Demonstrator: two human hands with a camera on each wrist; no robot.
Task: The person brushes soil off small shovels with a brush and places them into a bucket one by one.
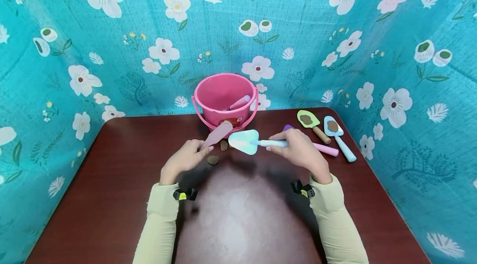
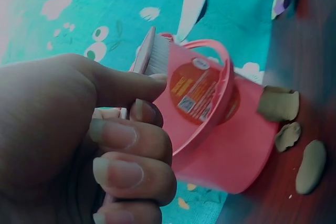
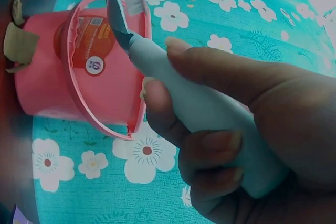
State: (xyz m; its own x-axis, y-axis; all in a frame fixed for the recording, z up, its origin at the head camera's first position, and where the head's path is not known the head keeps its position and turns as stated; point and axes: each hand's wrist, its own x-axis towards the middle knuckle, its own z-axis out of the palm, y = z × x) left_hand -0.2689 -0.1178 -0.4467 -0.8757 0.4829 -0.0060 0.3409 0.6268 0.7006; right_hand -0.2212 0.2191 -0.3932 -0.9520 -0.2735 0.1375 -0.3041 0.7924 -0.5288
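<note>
My left hand (image 1: 187, 157) grips a pink brush (image 1: 219, 132); its white bristles show in both wrist views. My right hand (image 1: 299, 148) holds a light-blue toy trowel (image 1: 244, 141) by its handle, the blade directed left toward the brush. In the left wrist view the brush's bristles (image 2: 158, 59) appear in front of the pink bucket (image 2: 226, 145). The right wrist view has fingers and thumb curled round the trowel handle (image 3: 194, 98). Behind both tools stands the bucket, with a pink-handled thing (image 1: 239, 102) inside, mostly hidden.
Brown clay-like pieces (image 1: 213, 160) lie on the dark table (image 1: 123, 181) before the bucket. At the right are a green trowel (image 1: 308, 118) and a pale-blue trowel (image 1: 344, 148), each bearing a brown lump. A pink-handled purple tool (image 1: 326, 149) is partly behind my right hand.
</note>
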